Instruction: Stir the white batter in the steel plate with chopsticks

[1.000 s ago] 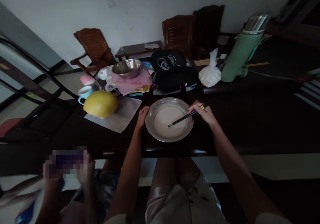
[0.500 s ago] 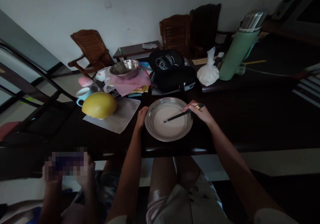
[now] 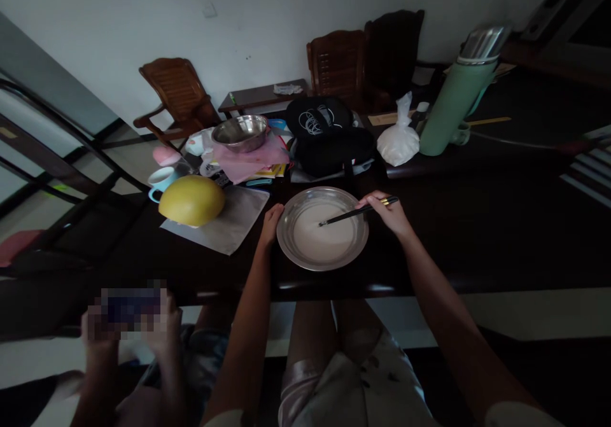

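Observation:
A round metal basin [image 3: 323, 264] sits on the dark table in front of me, holding a milky white liquid [image 3: 315, 239]. My left hand [image 3: 272, 221] grips the basin's left rim. Above the right rim, my right hand [image 3: 384, 209] is closed around black chopsticks [image 3: 351, 214] with gold bands near the upper end. Their tips reach the liquid near the middle of the basin; I cannot tell how deep they go.
Left of the basin, a cut yellow-rinded fruit [image 3: 191, 200] lies on a grey sheet [image 3: 238, 220]. Behind stand a smaller metal bowl [image 3: 240, 133], a black case [image 3: 329, 140], a tied bag of white powder [image 3: 399, 142] and a green thermos [image 3: 456, 102]. Another person's hands [image 3: 126, 315] are at lower left.
My right hand and the chopsticks have shifted a little to the right, their tips moving up and right through the liquid. My left hand stays on the rim.

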A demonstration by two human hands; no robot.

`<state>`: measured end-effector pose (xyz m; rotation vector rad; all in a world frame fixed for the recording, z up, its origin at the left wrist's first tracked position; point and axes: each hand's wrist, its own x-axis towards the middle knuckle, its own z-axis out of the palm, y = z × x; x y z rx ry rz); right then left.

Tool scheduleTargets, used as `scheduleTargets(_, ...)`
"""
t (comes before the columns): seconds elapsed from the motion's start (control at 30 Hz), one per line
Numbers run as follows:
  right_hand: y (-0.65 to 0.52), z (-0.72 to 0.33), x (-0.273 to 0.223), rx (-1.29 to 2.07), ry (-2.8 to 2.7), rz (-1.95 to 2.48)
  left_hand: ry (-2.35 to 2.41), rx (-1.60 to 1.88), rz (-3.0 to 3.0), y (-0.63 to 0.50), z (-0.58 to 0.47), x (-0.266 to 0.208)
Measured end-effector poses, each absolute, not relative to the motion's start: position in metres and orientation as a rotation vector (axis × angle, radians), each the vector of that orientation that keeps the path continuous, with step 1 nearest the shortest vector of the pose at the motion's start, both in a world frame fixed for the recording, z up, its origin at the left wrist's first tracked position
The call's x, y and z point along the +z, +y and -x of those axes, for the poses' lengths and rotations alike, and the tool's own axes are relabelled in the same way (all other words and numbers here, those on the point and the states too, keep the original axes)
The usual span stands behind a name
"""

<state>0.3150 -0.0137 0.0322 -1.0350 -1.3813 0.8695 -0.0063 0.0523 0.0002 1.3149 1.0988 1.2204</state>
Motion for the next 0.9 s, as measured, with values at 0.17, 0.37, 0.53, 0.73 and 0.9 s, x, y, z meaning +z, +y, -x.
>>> scheduleTargets(0.17, -0.014, -0.319, 0.0309, 0.926, -1.313, 1.016, 1.146, 1.212, -1.316, 0.0525, 0.0064, 0.0001)
scheduleTargets(0.37, -0.0124, -0.3149, 0.029, 0.853, -1.452, 1.028, 1.14, 1.204, -1.33, 0.0536, 0.0074, -0.0012)
scheduleTargets(0.53, -0.0138, -0.319, 0.0294, 0.9, -1.325, 1.048, 1.126, 1.209, -1.328, 0.0536, 0.0073, -0.0014)
scheduleTargets(0.73, -0.0123, -0.3155, 0.0287, 0.819, -1.509, 1.044, 1.118, 1.216, -1.309, 0.0535, 0.0063, -0.0014)
scheduleTargets(0.9, -0.0126, -0.3203, 0.0286, 0.895, -1.303, 1.071, 1.162, 1.213, -1.269, 0.0524, 0.0063, 0.002)
